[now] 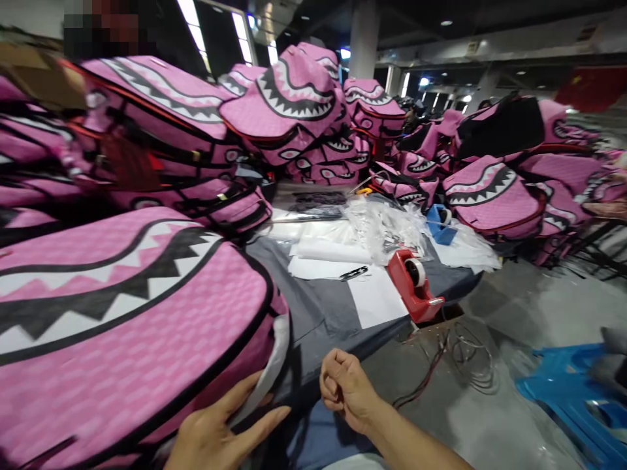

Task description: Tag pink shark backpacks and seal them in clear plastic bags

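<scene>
A big pink backpack (112,339) with a black and white shark-teeth print lies on its side at the near left of the grey table (323,313). My left hand (220,431) rests flat against its lower edge, fingers spread, touching a white strip (267,378) at the bag's corner. My right hand (345,388) hovers just right of it over the table's front edge, curled into a loose fist with nothing visible in it.
Piles of the same pink backpacks (289,98) fill the left, back and right. On the table lie white sheets (375,297), clear plastic bags (386,225), a red tape dispenser (414,284), a blue one (439,223) and a pen (353,273). Cables (460,356) and a blue stool (578,391) sit on the floor.
</scene>
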A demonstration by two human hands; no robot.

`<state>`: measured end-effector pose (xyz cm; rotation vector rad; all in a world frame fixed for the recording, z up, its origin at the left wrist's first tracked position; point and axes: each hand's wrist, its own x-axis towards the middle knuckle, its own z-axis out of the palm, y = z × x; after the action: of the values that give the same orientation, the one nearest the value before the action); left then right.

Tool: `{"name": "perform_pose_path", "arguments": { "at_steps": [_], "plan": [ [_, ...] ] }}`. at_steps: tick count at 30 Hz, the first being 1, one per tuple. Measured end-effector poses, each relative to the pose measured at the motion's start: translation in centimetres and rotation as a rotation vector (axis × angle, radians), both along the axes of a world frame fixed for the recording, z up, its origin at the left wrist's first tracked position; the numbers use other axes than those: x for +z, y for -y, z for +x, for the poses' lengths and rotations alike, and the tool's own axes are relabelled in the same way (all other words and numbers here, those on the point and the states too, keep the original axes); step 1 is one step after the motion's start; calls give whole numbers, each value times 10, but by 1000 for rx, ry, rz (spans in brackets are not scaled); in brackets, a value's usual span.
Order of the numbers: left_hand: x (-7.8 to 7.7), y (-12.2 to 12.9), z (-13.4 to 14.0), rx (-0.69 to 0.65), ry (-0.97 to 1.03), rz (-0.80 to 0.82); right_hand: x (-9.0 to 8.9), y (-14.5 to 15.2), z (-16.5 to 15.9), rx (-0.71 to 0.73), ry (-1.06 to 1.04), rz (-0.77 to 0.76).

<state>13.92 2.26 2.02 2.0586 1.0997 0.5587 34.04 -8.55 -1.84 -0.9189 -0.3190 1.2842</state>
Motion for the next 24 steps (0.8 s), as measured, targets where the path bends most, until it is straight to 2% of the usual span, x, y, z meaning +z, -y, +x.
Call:
{"name": "perform_pose_path", "arguments": {
  "at_steps": [2, 5, 8, 13, 17, 20, 24],
  "plan": [
    [15, 5, 6, -15, 31, -61, 4, -10, -21, 121, 71, 58],
    [24, 6, 14, -50, 98, -65, 4, -24, -33, 178, 211, 58],
    [23, 7, 16, -56, 114, -59, -2, -34, -39, 177, 285, 38],
    [15, 7, 13, 27, 209, -8, -14, -37, -47, 182, 384, 17],
    [15, 2, 11, -66, 245, 10, -20, -36, -46, 285, 366, -1],
    [15, -1, 10, -125, 262, 16, -18, -44, -42, 367, 313, -61],
    [11, -2, 7, -172, 260, 167, -10, -62, -39, 491, 299, -93]
  ]
}}
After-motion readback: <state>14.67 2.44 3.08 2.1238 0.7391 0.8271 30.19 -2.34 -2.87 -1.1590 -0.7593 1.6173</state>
